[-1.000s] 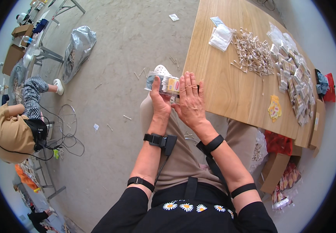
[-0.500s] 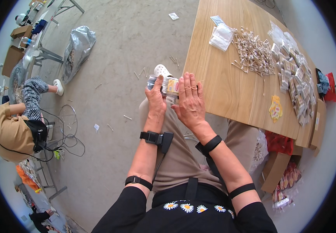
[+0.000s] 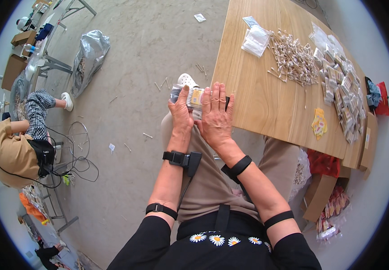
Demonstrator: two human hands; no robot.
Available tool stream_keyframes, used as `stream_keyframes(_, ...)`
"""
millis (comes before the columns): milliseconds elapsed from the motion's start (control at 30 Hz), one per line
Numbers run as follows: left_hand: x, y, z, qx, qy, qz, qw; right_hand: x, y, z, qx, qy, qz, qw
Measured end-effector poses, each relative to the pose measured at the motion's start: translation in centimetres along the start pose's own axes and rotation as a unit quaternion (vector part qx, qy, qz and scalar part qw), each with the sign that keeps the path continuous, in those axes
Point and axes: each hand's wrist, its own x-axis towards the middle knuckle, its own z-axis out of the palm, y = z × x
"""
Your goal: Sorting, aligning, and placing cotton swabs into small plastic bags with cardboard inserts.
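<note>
Over my knee, beside the table's left edge, my left hand (image 3: 182, 113) is closed round a small pack of cotton swabs (image 3: 196, 97). The pack shows a row of swabs, a yellow card and silvery clear plastic at its left end. Flat and with fingers stretched, my right hand (image 3: 217, 112) lies against the pack's right end and hides it. On the table, loose cotton swabs (image 3: 294, 60) form a pile, with a stack of clear plastic bags (image 3: 255, 41) to its left. Several yellow cards (image 3: 319, 123) lie nearer to me.
Many filled swab packs (image 3: 346, 96) are heaped on the wooden table's (image 3: 248, 94) right side. Cardboard boxes (image 3: 319, 198) and a red bag (image 3: 323, 164) sit below it. Stray swabs dot the floor. Another person (image 3: 17, 153) sits at the left, near a grey plastic sack (image 3: 90, 58).
My right hand has shifted slightly left along the pack and covers more of its card. My left hand keeps its hold almost in place.
</note>
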Motion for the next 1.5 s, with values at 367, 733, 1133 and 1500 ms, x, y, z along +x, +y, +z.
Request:
stream_keyframes(367, 0.1, -0.2, 0.0, 0.000, 0.009, 0.030, 1.000, -0.3, 0.2, -0.7, 0.025, -0.002, 0.006, 1.000)
stream_keyframes(733, -0.1, -0.1, 0.2, 0.017, 0.018, 0.041, 0.999, -0.8, 0.6, -0.8, 0.004, -0.003, 0.052, 0.999)
stream_keyframes(1133, 0.1, -0.4, 0.4, 0.040, 0.021, 0.046, 0.998, -0.8, 0.9, -1.2, -0.089, -0.031, 0.076, 0.993)
stream_keyframes(1500, -1.3, 5.6, -2.3, 0.257, 0.130, 0.140, 0.947, 1.7, 17.6, -5.0, -0.156, 0.087, 0.150, 0.972)
